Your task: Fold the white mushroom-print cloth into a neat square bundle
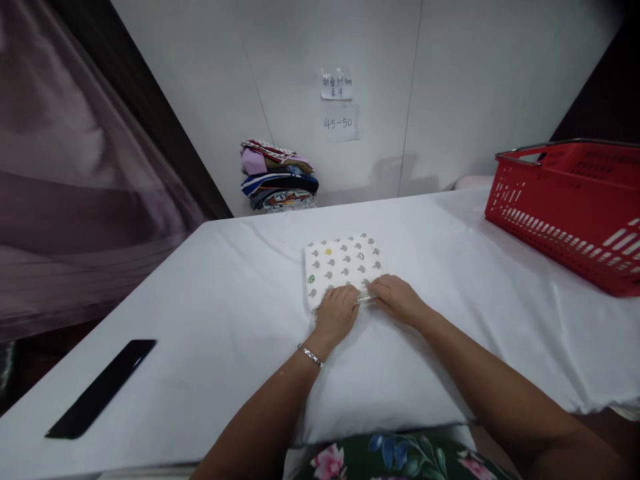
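Observation:
A folded white cloth (pixel 345 261) with grey, yellow and green printed motifs lies on the white-covered table (pixel 225 300) in front of me. My left hand (pixel 339 310) grips its near edge towards the left, fingers on top of the fabric. Right beside it, my right hand (pixel 397 298) is closed on the near right corner, with the thumb side by the edge. Several layers of cloth show between the two hands. The undersides of both hands are hidden.
A red plastic basket (pixel 565 220) with a metal handle stands at the right. Behind the table's far edge is a stack of folded fabrics (pixel 280 177). A flat black strip (pixel 103 390) lies at the left front. Paper notes (pixel 340 122) hang on the wall; a pinkish curtain (pixel 75 167) hangs at left.

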